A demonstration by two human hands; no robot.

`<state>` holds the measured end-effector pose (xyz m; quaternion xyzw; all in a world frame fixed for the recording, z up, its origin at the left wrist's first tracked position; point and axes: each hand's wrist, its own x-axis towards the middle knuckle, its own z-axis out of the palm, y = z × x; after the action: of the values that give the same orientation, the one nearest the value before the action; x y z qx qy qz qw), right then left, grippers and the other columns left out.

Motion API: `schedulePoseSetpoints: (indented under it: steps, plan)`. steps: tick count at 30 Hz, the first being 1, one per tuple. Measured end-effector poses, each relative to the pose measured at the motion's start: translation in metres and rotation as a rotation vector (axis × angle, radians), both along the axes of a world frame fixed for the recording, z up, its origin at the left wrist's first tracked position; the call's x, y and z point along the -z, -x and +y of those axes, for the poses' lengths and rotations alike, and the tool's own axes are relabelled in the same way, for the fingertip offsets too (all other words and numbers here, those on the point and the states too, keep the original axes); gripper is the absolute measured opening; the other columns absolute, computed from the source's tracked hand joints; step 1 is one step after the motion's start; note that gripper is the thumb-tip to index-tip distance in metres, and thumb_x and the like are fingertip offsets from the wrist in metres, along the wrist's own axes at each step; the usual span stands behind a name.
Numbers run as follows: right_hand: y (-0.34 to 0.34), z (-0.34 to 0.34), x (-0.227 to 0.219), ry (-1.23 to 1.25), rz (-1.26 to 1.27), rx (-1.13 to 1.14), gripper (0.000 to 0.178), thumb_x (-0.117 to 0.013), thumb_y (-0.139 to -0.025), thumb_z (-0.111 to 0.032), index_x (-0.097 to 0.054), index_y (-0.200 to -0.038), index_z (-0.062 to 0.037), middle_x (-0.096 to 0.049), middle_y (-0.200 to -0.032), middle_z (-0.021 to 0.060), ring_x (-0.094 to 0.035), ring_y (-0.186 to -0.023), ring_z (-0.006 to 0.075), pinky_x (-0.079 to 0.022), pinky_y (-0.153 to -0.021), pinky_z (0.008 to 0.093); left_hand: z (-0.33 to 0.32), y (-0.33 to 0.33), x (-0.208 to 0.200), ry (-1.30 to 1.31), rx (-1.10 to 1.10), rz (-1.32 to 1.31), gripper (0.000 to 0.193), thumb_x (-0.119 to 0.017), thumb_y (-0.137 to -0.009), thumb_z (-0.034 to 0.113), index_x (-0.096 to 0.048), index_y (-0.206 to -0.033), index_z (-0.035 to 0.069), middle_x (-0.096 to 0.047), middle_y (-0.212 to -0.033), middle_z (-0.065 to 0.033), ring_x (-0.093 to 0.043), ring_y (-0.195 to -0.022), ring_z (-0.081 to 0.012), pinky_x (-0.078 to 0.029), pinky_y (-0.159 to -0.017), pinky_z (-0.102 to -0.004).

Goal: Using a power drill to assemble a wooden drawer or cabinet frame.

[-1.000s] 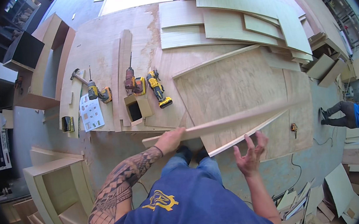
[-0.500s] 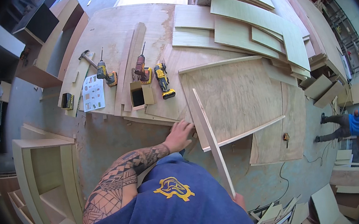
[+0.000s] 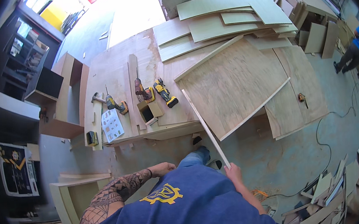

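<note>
My right hand point(image 3: 234, 172) is closed around the near end of a long wooden strip point(image 3: 210, 136). The strip slants away from me, its far end over the left edge of a plywood panel point(image 3: 229, 85). That panel lies on the workbench with one batten point(image 3: 209, 58) along its far edge and another batten point(image 3: 256, 109) along its near edge. My left hand point(image 3: 162, 169) hangs by my waist, fingers curled in, with nothing visible in it.
Two drills point(image 3: 116, 104) point(image 3: 143, 91), a yellow-black power tool point(image 3: 165, 93), a hammer point(image 3: 98, 97), a printed sheet point(image 3: 112, 125) and a small open carton point(image 3: 148, 112) sit on the bench. Plywood sheets point(image 3: 223, 28) are stacked behind. Offcuts point(image 3: 328, 197) and a cable point(image 3: 319, 139) lie right; a person point(image 3: 358, 47) stands beyond.
My left hand has drawn back from beside the bench edge to my waist, its fingers curling in. My right hand still holds the strip, now further into view. The whole view has turned.
</note>
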<state>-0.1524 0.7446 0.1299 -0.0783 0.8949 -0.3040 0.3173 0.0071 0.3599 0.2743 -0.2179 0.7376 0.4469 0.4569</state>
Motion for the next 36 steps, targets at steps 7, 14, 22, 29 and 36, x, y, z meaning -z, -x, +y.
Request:
schedulePoseSetpoints:
  steps: [7, 14, 22, 29, 36]
  plan:
    - [0.026, -0.037, 0.018, 0.021, -0.038, -0.013, 0.040, -0.077, -0.095, -0.035, -0.071, -0.121, -0.0042, -0.076, -0.113, 0.0256, -0.072, -0.110, 0.0462, -0.056, -0.095, 0.0547, -0.012, 0.006, -0.002, 0.059, 0.265, 0.303, 0.029, -0.061, -0.102, 0.024, -0.069, -0.126, 0.009, -0.070, -0.104, -0.0186, -0.070, -0.103, -0.0350, -0.055, -0.092, -0.0457]
    - [0.048, -0.057, -0.004, -0.083, -0.108, -0.053, 0.039, -0.076, -0.095, -0.034, -0.071, -0.121, -0.0062, -0.076, -0.113, 0.0246, -0.072, -0.111, 0.0458, -0.056, -0.095, 0.0540, -0.035, 0.020, 0.048, 0.192, 0.678, 0.526, 0.055, -0.063, -0.103, 0.034, -0.056, -0.157, 0.027, -0.057, -0.120, -0.0174, -0.064, -0.109, -0.0359, -0.057, -0.095, -0.0525]
    - [0.043, -0.056, 0.009, -0.173, -0.127, -0.126, 0.041, -0.075, -0.096, -0.034, -0.070, -0.122, -0.0031, -0.076, -0.113, 0.0260, -0.072, -0.110, 0.0460, -0.056, -0.094, 0.0540, -0.049, 0.096, 0.105, 0.303, 0.914, -0.098, 0.048, -0.046, -0.109, 0.045, -0.064, -0.150, 0.028, -0.059, -0.151, -0.0221, -0.061, -0.137, -0.0448, -0.035, -0.105, -0.0887]
    - [0.037, -0.072, -0.006, -0.076, -0.194, -0.002, 0.040, -0.076, -0.095, -0.031, -0.068, -0.118, 0.0008, -0.075, -0.109, 0.0274, -0.073, -0.104, 0.0463, -0.056, -0.089, 0.0513, -0.081, 0.103, 0.121, 0.010, 0.667, 0.494, 0.049, -0.071, -0.094, 0.043, -0.069, -0.142, 0.031, -0.063, -0.148, -0.0102, -0.043, -0.152, -0.0407, -0.044, -0.112, -0.0713]
    - [0.035, -0.096, -0.024, -0.051, -0.227, -0.005, 0.039, -0.076, -0.095, -0.030, -0.069, -0.117, 0.0009, -0.075, -0.109, 0.0277, -0.073, -0.105, 0.0465, -0.056, -0.090, 0.0524, -0.106, 0.120, 0.101, -0.196, 0.711, 0.740, 0.032, -0.067, -0.092, 0.028, -0.073, -0.118, 0.010, -0.066, -0.134, -0.0171, -0.054, -0.142, -0.0385, -0.053, -0.112, -0.0471]
